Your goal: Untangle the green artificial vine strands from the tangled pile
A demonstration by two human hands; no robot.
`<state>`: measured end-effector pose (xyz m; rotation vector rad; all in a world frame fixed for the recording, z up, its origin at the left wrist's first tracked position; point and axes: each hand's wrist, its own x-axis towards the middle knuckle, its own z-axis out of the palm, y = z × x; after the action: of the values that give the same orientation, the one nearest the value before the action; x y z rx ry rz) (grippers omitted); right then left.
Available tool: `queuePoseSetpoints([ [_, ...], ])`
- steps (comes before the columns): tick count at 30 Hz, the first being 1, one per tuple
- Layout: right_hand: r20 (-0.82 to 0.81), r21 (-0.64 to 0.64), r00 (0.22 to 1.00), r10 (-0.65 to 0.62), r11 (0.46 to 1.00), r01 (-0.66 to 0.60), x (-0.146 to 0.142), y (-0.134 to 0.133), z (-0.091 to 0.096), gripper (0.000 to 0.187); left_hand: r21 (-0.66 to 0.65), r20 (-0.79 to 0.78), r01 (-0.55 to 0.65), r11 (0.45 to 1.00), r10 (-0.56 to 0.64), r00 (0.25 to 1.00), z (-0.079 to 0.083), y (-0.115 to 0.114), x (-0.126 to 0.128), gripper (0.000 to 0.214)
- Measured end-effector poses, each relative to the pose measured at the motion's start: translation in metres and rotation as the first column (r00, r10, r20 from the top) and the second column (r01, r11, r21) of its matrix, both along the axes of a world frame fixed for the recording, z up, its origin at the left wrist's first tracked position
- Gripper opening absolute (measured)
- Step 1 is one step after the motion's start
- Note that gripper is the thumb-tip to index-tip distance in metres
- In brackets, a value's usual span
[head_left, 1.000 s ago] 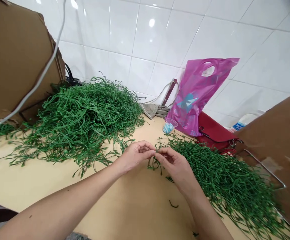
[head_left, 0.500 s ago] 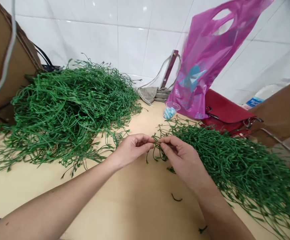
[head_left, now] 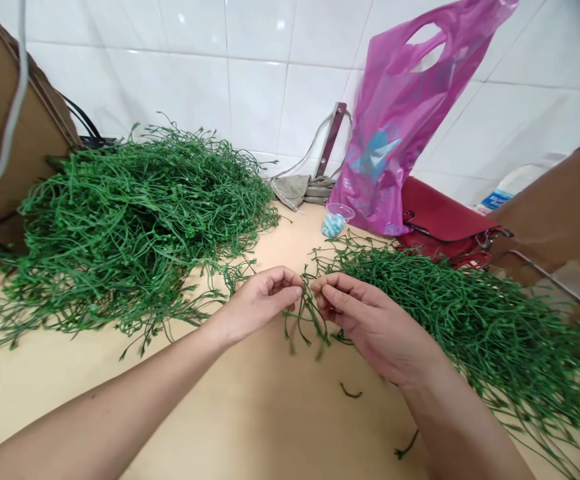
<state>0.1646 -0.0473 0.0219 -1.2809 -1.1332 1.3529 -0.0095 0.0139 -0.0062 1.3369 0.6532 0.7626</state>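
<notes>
**Head view: both hands pinch a small green stem sprig above the worktop.**

The left hand (head_left: 255, 307) and right hand (head_left: 370, 320) face each other, with a thin green branching sprig (head_left: 309, 313) between them. The fingers (head_left: 290, 283) of each hand curl inward and pinch its upper end, so the strands hang free and clear of the pale cream worktop (head_left: 250, 413). This grip holds the sprig apart from the large heap of green stems (head_left: 130, 227) on the left and the second green heap (head_left: 470, 320) on the right. A short loose green stem piece (head_left: 351, 392) lies below the hands. Behind them stand a magenta plastic carrier bag (head_left: 375, 153) and a dark red bag (head_left: 435, 223).
</notes>
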Motion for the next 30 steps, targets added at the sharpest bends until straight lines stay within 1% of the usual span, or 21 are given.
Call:
queuePoseSetpoints([
  [3, 0.035, 0.036, 0.999, -0.034, 0.999, 0.032, -0.002, -0.003, 0.002, 0.029, 0.009, 0.011, -0.026, 1.0, 0.026, 1.0, -0.001, -0.002, 0.0, 0.017],
  [5, 0.114, 0.083, 0.992, -0.057, 0.995, 0.048, -0.005, -0.005, 0.002, 0.028, 0.035, -0.007, -0.034, 0.999, 0.035, 0.999, 0.0, -0.004, 0.0, 0.016],
  [7, 0.199, 0.114, 0.979, -0.052, 0.993, 0.03, -0.008, -0.007, 0.002, 0.027, 0.061, -0.028, -0.062, 0.996, 0.064, 0.998, 0.001, -0.006, 0.001, 0.015],
  [10, 0.325, 0.134, 0.943, -0.075, 0.99, 0.033, -0.01, -0.007, 0.001, 0.023, 0.097, -0.063, -0.108, 0.989, 0.115, 0.991, 0.002, -0.008, 0.002, 0.016],
  [13, 0.416, 0.155, 0.9, -0.132, 0.985, 0.073, -0.009, -0.006, 0.0, 0.017, 0.108, -0.106, -0.081, 0.991, 0.092, 0.99, -0.001, -0.009, 0.003, 0.017],
  [16, 0.355, 0.122, 0.928, -0.115, 0.99, 0.076, -0.008, -0.004, 0.0, 0.014, 0.133, -0.153, -0.059, 0.989, 0.079, 0.985, -0.004, -0.01, 0.004, 0.014],
  [18, 0.292, 0.12, 0.949, -0.119, 0.989, 0.087, -0.008, -0.004, 0.0, 0.011, 0.204, -0.178, -0.107, 0.973, 0.144, 0.973, -0.004, -0.012, 0.006, 0.008],
  [20, 0.278, 0.129, 0.951, -0.136, 0.986, 0.103, -0.009, -0.005, 0.001, 0.009, 0.328, -0.187, -0.196, 0.924, 0.267, 0.945, -0.001, -0.016, 0.008, 0.006],
  [22, 0.298, 0.122, 0.943, -0.149, 0.986, 0.117, -0.011, -0.006, 0.002, 0.009, 0.462, -0.176, -0.264, 0.847, 0.379, 0.908, 0.004, -0.019, 0.01, 0.01],
  [23, 0.303, 0.113, 0.942, -0.142, 0.987, 0.113, -0.011, -0.007, 0.003, 0.009, 0.51, -0.17, -0.284, 0.812, 0.419, 0.892, 0.006, -0.021, 0.01, 0.012],
  [24, 0.293, 0.104, 0.948, -0.126, 0.99, 0.099, -0.012, -0.007, 0.004, 0.01, 0.537, -0.165, -0.295, 0.79, 0.441, 0.882, 0.007, -0.022, 0.01, 0.013],
  [27, 0.165, 0.087, 0.985, -0.046, 0.996, 0.032, -0.012, -0.007, 0.005, 0.017, 0.537, -0.145, -0.325, 0.779, 0.464, 0.874, 0.006, -0.023, 0.009, 0.013],
  [30, 0.045, 0.046, 0.999, 0.006, 0.999, -0.008, -0.011, -0.006, 0.004, 0.024, 0.566, -0.167, -0.317, 0.761, 0.483, 0.859, -0.001, -0.019, 0.006, 0.007],
])
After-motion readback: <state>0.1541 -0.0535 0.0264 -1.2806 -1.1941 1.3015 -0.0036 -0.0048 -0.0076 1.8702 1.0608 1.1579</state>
